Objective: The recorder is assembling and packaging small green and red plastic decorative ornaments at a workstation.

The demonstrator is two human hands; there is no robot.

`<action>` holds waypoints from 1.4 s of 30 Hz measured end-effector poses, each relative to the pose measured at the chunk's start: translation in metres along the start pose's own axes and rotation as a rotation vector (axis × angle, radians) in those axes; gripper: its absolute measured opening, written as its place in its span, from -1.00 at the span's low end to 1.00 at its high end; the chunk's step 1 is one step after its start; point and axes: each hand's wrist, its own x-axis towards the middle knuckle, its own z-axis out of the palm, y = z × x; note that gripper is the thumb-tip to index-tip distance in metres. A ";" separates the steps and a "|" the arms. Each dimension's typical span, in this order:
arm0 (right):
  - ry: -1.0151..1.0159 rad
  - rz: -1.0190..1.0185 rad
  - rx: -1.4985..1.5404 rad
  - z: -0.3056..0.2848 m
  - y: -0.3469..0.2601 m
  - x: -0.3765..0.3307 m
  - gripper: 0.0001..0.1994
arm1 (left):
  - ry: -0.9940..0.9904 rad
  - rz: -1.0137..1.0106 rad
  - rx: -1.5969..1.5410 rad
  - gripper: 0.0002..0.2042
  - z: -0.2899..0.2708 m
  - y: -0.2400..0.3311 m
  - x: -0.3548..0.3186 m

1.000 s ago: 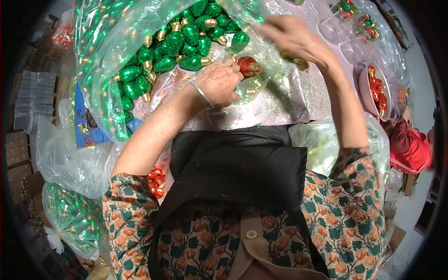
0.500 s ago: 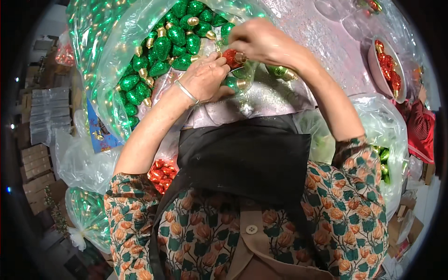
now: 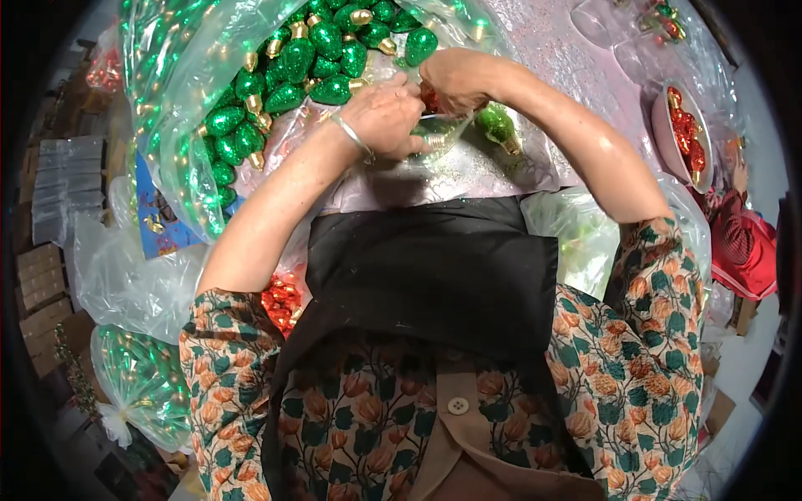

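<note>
black cloth apron (image 3: 430,267) nearest, over lap. left hand (image 3: 386,117) with silver bangle (image 3: 354,138) pinches small clear plastic bag (image 3: 439,138), likely to keep mouth open. right hand (image 3: 455,79) curls round red glitter bulb ornament (image 3: 429,98), right above bag. loose green glitter bulb (image 3: 496,125) lies just beside. big clear sack of green glitter bulbs (image 3: 284,75) crowds left, touching left hand. farther right, pink bowl of red bulbs (image 3: 668,138).
</note>
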 end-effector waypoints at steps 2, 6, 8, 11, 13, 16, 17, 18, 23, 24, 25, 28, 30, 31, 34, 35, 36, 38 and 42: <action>-0.166 -0.116 -0.012 0.000 0.002 0.008 -0.85 | -0.063 0.010 0.062 -0.53 0.000 -0.002 0.006; -0.613 -0.330 -0.002 -0.001 0.013 0.030 -0.84 | -0.011 0.055 0.020 -0.55 0.008 -0.006 0.004; -0.458 -0.257 -0.006 -0.001 0.009 0.025 -0.83 | 0.043 0.054 -0.012 -0.55 0.011 -0.009 -0.003; -0.140 -0.119 -0.014 -0.001 0.010 0.016 -0.80 | 0.091 0.036 -0.093 -0.58 0.014 -0.006 -0.014; -0.071 -0.204 0.044 0.026 0.025 0.022 -0.71 | 0.089 0.033 -0.078 -0.58 0.015 -0.002 -0.011; -0.084 -0.210 0.010 0.023 0.023 0.031 -0.62 | 0.054 0.004 -0.059 -0.60 0.015 0.000 -0.013; -0.134 -0.167 -0.047 0.019 0.019 0.033 -0.58 | 0.099 -0.001 -0.047 -0.60 0.015 0.000 -0.015; -0.183 -0.124 -0.102 0.017 0.016 0.035 -0.54 | 0.143 -0.007 -0.036 -0.60 0.016 0.001 -0.016; -0.268 -0.291 -0.007 0.001 0.018 0.020 -0.55 | 0.285 0.008 0.037 -0.73 0.010 0.008 -0.018; -0.243 -0.305 0.120 0.004 0.024 0.019 -0.59 | 0.278 0.010 0.036 -0.73 0.011 0.008 -0.019; -0.217 -0.318 0.248 0.007 0.031 0.019 -0.62 | 0.325 0.020 0.025 -0.72 0.015 0.007 -0.020; -0.151 -0.367 0.267 0.008 0.031 0.018 -0.68 | 0.412 0.042 0.006 -0.72 0.015 0.007 -0.022; -0.078 -0.426 0.038 0.010 0.030 0.017 -0.73 | 0.419 0.027 0.025 -0.72 0.016 0.012 -0.023; -0.075 -0.431 0.043 0.009 0.024 0.017 -0.73 | 0.423 0.015 0.037 -0.72 0.015 0.013 -0.024; -0.430 -0.297 -0.174 0.005 0.008 0.020 -0.77 | 0.398 0.027 0.023 -0.73 0.015 0.014 -0.022; -0.428 -0.296 -0.167 0.000 0.009 0.017 -0.77 | 0.388 0.034 0.016 -0.73 0.014 0.015 -0.022; -0.536 -0.241 -0.004 -0.006 0.011 0.015 -0.79 | 0.383 0.037 0.016 -0.73 0.015 0.016 -0.021; -0.745 -0.126 0.325 -0.013 0.015 0.012 -0.82 | 0.414 0.040 0.054 -0.74 0.017 0.018 -0.019; -0.531 0.034 0.410 0.002 0.024 0.009 -0.82 | 0.394 0.040 0.056 -0.74 0.017 0.018 -0.017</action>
